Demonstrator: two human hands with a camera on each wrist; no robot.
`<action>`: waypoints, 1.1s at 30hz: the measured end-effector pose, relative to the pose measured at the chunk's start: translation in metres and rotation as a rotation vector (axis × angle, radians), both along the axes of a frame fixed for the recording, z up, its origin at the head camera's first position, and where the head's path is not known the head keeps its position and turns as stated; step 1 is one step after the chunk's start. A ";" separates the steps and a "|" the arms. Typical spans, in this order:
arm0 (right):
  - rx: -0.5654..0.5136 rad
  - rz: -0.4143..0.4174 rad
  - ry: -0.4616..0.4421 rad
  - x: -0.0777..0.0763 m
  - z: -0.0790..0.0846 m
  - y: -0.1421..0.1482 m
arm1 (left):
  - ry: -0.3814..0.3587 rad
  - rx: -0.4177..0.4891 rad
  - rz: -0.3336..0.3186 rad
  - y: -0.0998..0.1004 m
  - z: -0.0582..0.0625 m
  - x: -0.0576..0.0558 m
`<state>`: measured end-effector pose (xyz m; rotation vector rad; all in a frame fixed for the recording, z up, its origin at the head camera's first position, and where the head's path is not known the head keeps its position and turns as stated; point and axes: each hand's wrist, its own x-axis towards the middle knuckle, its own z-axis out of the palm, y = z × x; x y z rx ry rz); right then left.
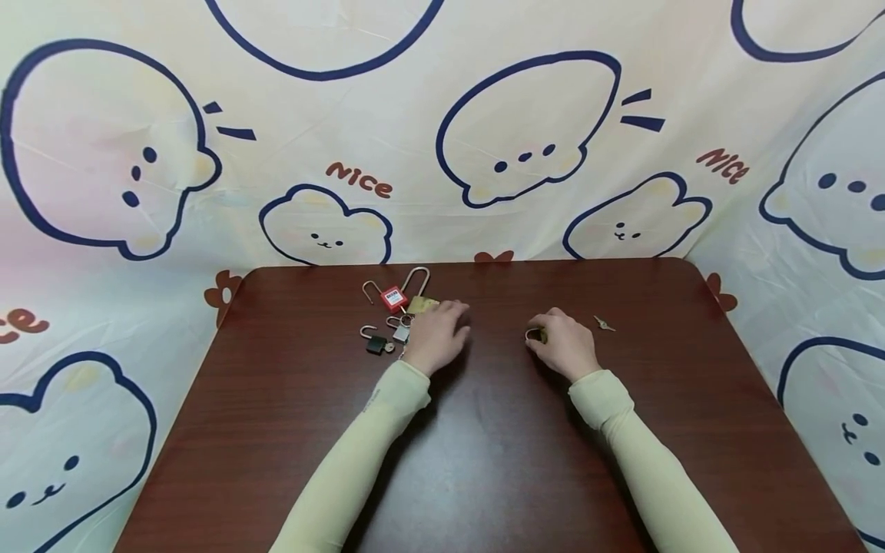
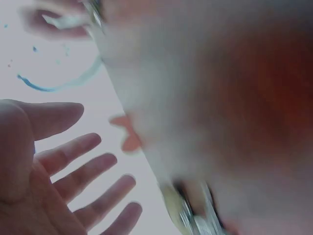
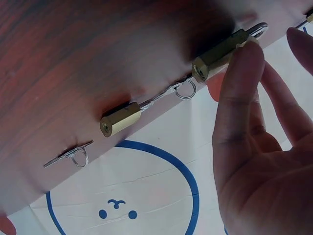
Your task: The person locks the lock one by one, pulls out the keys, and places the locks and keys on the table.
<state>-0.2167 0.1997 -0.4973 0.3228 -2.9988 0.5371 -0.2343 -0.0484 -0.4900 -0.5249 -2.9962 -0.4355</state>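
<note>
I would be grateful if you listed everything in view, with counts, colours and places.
Red padlock: one, red with white label, left cluster
Long-shackle padlock: one, brass-coloured, beside the red one
Silver-grey padlock: one, silver-grey, left cluster
Black padlock: one, black, left cluster
Cluster keys: count unclear, silver, among those padlocks
Held padlock: one, brass-coloured, at the right fingertips
Free padlock: one, brass-coloured, right side
Middle keys: count unclear, silver, between the held and free padlocks
Right-hand-side key: one, silver, far right
Table: one, dark brown, beneath everything
Printed backdrop: count unclear, pale with blue outlines, around the table
Sleeves: two, pale yellow, both arms
Left hand: one, bare, beside the cluster
Right hand: one, bare, holding a padlock
</note>
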 end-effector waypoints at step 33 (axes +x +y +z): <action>-0.047 -0.045 0.010 -0.002 -0.009 0.003 | 0.036 -0.012 -0.007 -0.041 -0.013 -0.031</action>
